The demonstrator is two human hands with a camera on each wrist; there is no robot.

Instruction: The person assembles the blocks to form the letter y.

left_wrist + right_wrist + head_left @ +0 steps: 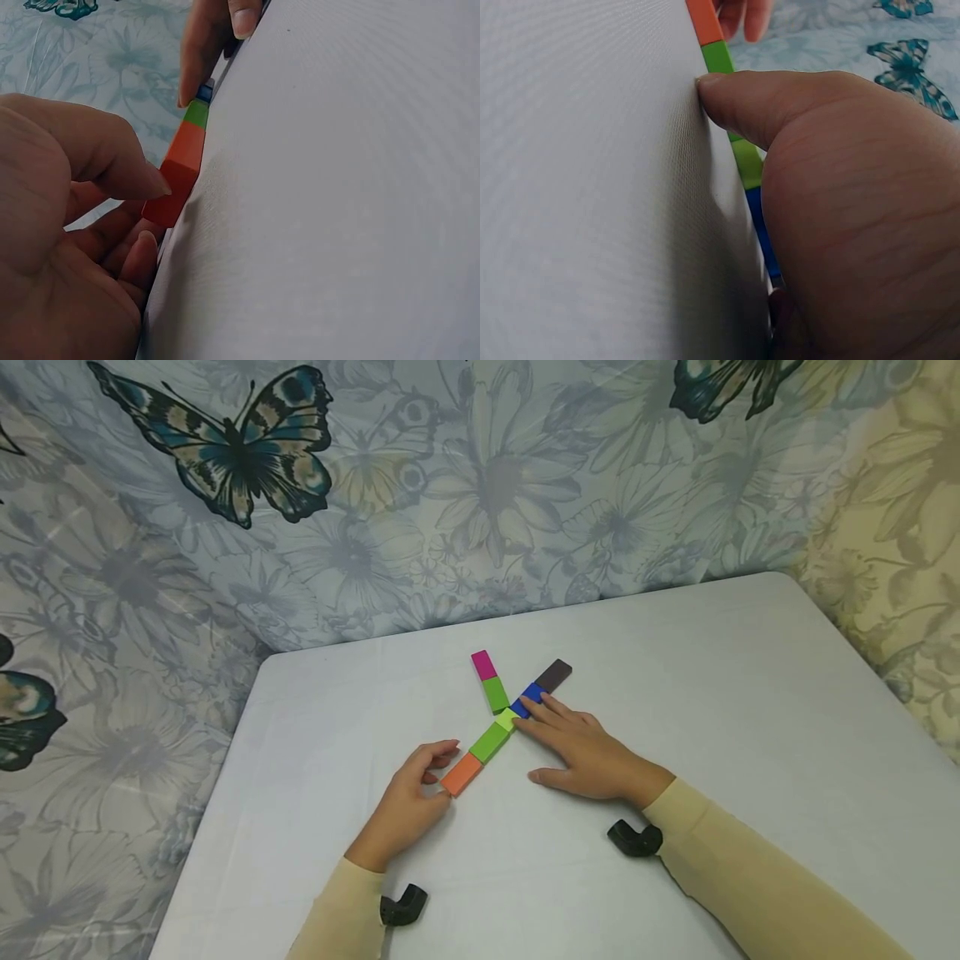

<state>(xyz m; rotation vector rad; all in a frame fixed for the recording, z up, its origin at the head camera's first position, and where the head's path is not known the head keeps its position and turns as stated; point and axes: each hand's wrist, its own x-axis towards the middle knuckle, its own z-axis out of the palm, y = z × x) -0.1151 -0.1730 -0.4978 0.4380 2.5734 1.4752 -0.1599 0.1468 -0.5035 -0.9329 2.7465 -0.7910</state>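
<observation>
An orange block [461, 774] lies at the near end of a diagonal row of flat blocks. My left hand [415, 785] holds this end between thumb and curved fingers. In the left wrist view the thumb overlaps the orange block's side. Farther along come a green block [490, 743], a yellow-green block [507, 720], a blue block [527, 700] and a dark block [555, 675]. My right hand [585, 752] spreads over the table with straight fingers, the fingertips touching the blue and yellow-green blocks. Its thumb reaches out apart from the row.
Beside the row's middle, a second green block [495, 695] and a magenta block [483, 665] lie end to end, angled off to the back left. White cloth covers the table [712, 660]. Behind it hangs a flowered curtain [495, 485] with butterflies.
</observation>
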